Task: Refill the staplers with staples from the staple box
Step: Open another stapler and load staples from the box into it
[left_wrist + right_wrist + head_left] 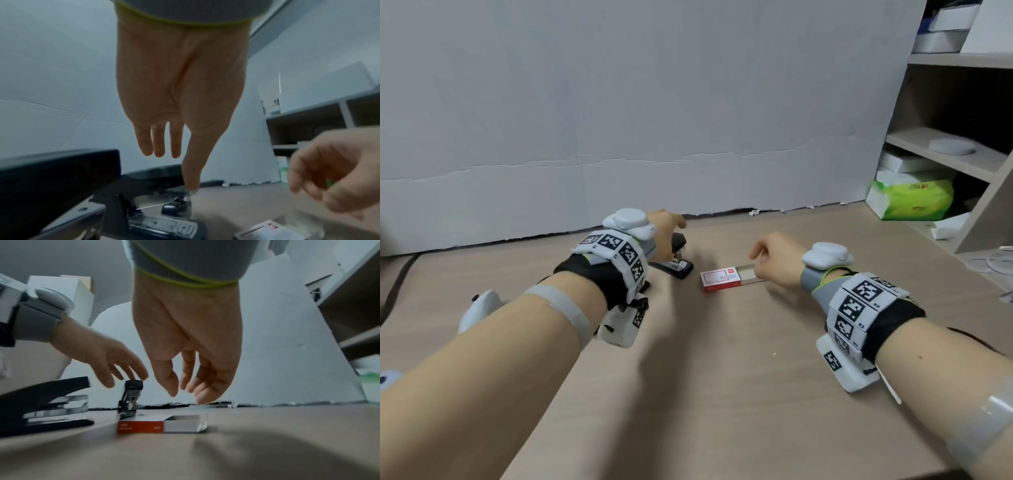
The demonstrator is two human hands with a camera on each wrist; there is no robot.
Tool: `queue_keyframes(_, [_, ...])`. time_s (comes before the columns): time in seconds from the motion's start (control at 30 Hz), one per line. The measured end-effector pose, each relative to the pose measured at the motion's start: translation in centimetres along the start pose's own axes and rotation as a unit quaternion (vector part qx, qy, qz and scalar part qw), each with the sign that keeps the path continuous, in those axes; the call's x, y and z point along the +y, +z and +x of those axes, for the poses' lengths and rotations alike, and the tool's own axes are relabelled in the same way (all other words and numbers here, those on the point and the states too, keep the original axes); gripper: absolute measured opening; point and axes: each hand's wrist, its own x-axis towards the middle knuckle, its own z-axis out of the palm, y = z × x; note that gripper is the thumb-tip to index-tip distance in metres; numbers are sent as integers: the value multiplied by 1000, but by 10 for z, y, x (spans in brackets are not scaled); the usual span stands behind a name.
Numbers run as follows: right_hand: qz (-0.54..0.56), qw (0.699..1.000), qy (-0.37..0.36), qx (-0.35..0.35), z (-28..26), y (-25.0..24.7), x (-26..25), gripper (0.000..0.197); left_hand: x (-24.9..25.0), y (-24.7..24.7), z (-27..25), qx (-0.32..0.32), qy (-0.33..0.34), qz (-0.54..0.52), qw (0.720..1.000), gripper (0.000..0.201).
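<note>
A small black stapler [676, 265] [129, 399] lies on the desk with its top arm swung up. My left hand [664, 233] [176, 146] [115, 363] reaches over it, fingers straight, fingertips on the raised arm and thumb tip on the metal magazine. A larger black stapler [41, 404] [57, 178] sits to its left, mostly hidden under my wrist in the head view. The red and white staple box [719, 279] [144, 426] [267, 230] lies to the right, its drawer [751, 272] slid out. My right hand [767, 257] [195, 369] [329, 175] hovers just above the drawer, fingers loosely curled, nothing visible between them.
A white cardboard backdrop [619, 120] closes the far edge of the wooden desk [722, 377]. A shelf unit [945, 147] stands at the right with a green tissue pack [914, 202] at its foot. A dark cable [397, 281] runs along the left edge.
</note>
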Motion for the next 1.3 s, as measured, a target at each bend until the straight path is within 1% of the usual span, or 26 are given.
queue_keyframes(0.03, [-29,1000,-4,3,11,-2,2,40,1,2,8,-29,-1,15,999,70])
queue_keyframes(0.1, [-96,995,-12,-31,21,-1,1,61,-2,5,14,-63,1,39,997,68])
queue_keyframes(0.17, [-131,987,-28,-86,30,0,-1,68,-7,6,23,-62,4,45,997,58])
queue_keyframes(0.23, [-143,980,-43,-131,35,6,-4,63,-11,6,27,-53,6,41,998,49])
queue_keyframes(0.3, [-142,979,-36,-145,40,12,-5,50,-14,7,30,-50,6,35,998,45])
queue_keyframes(0.37, [-140,979,-21,-148,41,14,-6,38,-14,6,33,-55,10,32,998,45])
queue_keyframes(0.47, [-144,979,15,-142,40,11,-4,32,-16,4,33,-59,21,22,998,47])
queue_keyframes(0.53, [-149,980,39,-128,40,6,0,26,-18,0,30,-36,31,5,999,45])
queue_keyframes(0.63, [-159,980,75,-95,40,-2,7,27,-13,-8,28,6,55,-27,998,40])
queue_keyframes(0.73, [-158,979,99,-83,34,-8,14,29,2,-15,22,4,90,-50,995,33])
queue_keyframes(0.8, [-156,978,109,-82,31,-10,22,34,14,-15,18,-5,114,-74,991,36])
queue_keyframes(0.87, [-153,977,117,-88,26,-10,31,44,26,-14,14,-13,138,-96,986,41])
queue_keyframes(0.93, [-138,981,103,-88,19,-13,35,49,35,-13,10,-25,158,-105,982,44])
queue_keyframes(1.0, [-100,989,77,-83,9,-20,32,47,41,-11,10,-33,168,-100,980,44])
queue_keyframes(1.07, [-56,995,34,-72,1,-24,27,42,44,-7,9,-29,170,-96,980,44])
queue_keyframes(1.13, [-17,997,-14,-77,-7,-23,17,41,45,-4,7,-20,171,-95,980,42])
queue_keyframes(1.2, [-21,994,-42,-103,-14,-15,10,38,44,-3,7,-22,173,-100,980,40])
queue_keyframes(1.3, [-77,990,-46,-113,-16,4,7,35,41,-1,3,-31,170,-118,978,39])
